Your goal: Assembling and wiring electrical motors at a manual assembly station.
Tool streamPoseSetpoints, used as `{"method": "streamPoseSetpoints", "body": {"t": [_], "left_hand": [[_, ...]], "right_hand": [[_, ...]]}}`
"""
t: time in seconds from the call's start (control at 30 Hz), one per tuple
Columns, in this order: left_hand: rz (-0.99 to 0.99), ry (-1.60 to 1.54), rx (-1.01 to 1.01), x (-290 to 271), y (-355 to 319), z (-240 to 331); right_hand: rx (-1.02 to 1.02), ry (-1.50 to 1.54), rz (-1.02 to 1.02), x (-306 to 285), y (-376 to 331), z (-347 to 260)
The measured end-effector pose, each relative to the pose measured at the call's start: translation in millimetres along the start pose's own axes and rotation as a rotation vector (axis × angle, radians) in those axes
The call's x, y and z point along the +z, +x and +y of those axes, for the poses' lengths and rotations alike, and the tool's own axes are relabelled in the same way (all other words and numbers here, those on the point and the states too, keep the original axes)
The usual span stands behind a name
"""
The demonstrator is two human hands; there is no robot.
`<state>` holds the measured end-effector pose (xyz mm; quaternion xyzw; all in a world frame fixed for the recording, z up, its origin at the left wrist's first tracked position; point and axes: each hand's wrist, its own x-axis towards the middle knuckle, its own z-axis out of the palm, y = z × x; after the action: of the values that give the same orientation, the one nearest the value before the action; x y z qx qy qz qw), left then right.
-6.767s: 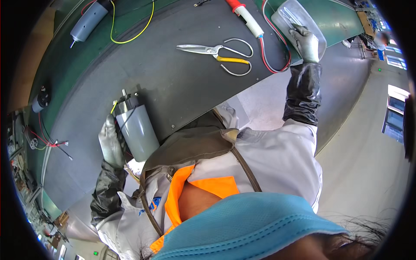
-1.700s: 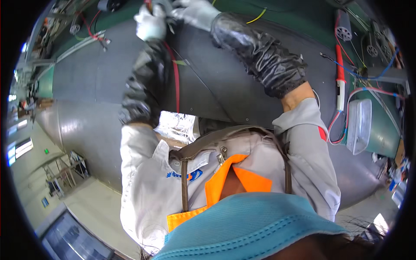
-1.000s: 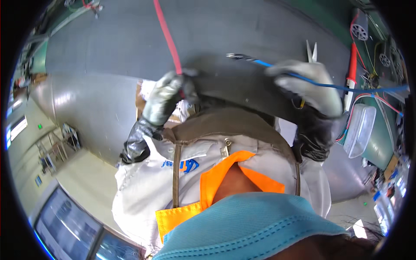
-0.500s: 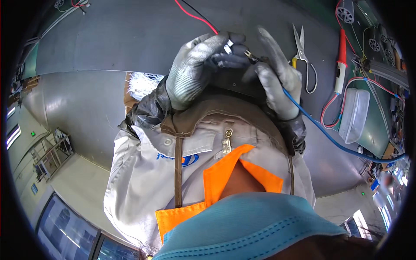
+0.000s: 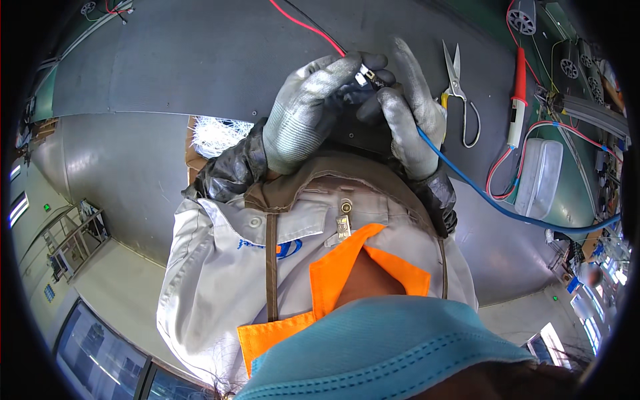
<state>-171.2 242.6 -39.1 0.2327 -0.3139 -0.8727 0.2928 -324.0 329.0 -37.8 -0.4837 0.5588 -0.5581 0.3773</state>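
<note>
My left hand (image 5: 293, 123), in a pale glove with grey fingertips, pinches a small white connector (image 5: 362, 77). A red wire (image 5: 307, 25) and a thin black wire run from the far edge into those fingers. My right hand (image 5: 417, 127), gloved the same way, grips a small dark fitting with a metal tip (image 5: 375, 81), closed between thumb and fingers while the index finger points up. The blue cable (image 5: 513, 212) leads from that hand toward the right. The metal tip is at the white connector, apparently touching it; the exact contact is too small to make out.
Open scissors (image 5: 456, 90) lie right of my right hand. Beyond them are a red-and-white pen-shaped tool (image 5: 518, 97) on a red cable and a clear plastic box (image 5: 540, 177). A carton of white shredded filling (image 5: 220, 137) stands below the bench edge, near my left forearm.
My right hand has moved left and brought the fitting's forked tip up to the white connector. My left hand has shifted slightly right, still holding the connector.
</note>
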Motion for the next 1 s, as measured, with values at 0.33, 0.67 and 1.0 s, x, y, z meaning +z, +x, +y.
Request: {"method": "streamPoseSetpoints", "body": {"t": [0.33, 0.67, 1.0], "left_hand": [[0.008, -0.060, -0.033, 1.0, -3.5, 4.9], [0.232, 0.310, 0.222, -0.5, 0.3, -17.3], [0.029, -0.121, 0.245, -39.2, 26.8, -14.8]], "right_hand": [[0.001, -0.041, -0.022, 6.6, 2.8, -3.1], [-0.242, -0.169, 0.025, 26.5, 15.2, 17.0], [-0.011, -1.097, 0.453, -149.8, 24.0, 13.1]]}}
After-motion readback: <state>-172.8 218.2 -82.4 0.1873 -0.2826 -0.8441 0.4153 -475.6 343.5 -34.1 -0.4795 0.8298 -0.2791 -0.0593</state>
